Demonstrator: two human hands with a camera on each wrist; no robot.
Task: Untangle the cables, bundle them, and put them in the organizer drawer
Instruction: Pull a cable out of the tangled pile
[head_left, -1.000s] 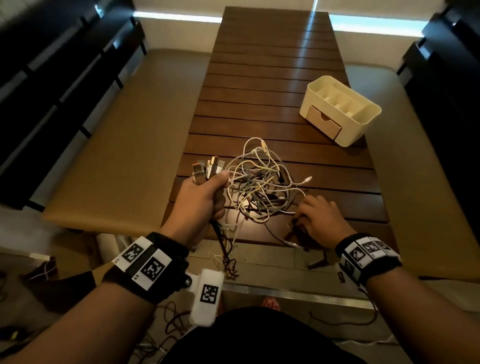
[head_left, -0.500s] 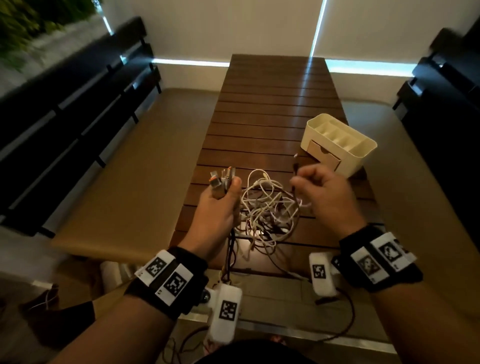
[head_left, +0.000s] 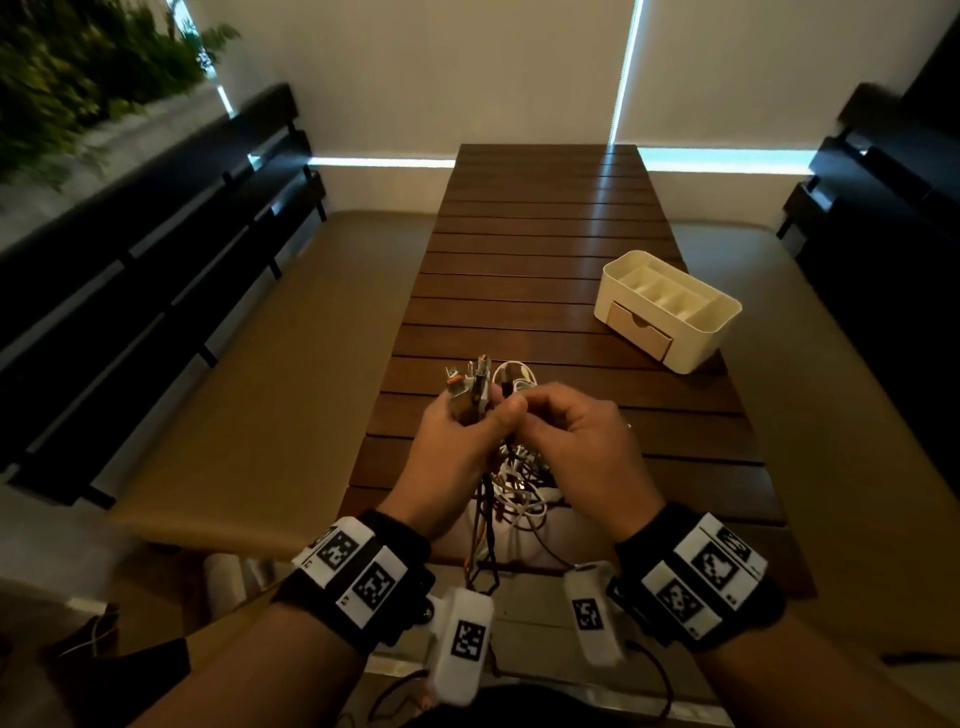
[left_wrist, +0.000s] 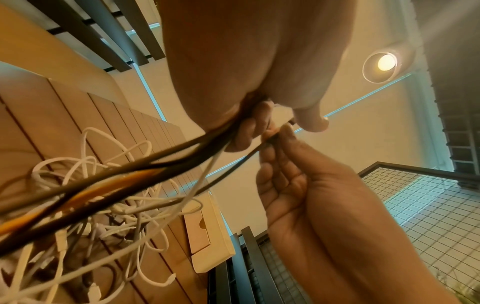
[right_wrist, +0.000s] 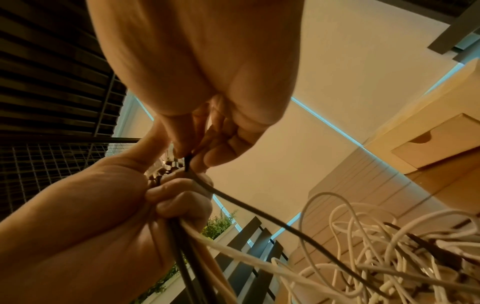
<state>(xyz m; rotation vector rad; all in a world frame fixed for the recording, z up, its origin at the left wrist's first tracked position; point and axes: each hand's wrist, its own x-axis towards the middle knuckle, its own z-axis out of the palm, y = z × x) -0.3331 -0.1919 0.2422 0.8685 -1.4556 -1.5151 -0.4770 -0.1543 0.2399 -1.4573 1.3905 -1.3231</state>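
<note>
Cables (head_left: 511, 488) hang from the raised left hand (head_left: 457, 441), which fists their plugs above the worktop (head_left: 545, 249). Left wrist: the right hand (left_wrist: 291, 185) pinches one black cable (left_wrist: 233, 166). Right wrist: that cable (right_wrist: 259, 214) trails down-right into the tangle.

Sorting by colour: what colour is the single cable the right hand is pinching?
Black. The right hand pinches the black cable, clearest in the right wrist view.

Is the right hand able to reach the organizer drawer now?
Probably not yet: the right hand pinches a black cable beside the left hand. The drawer is shut, with bare table before it.
</note>
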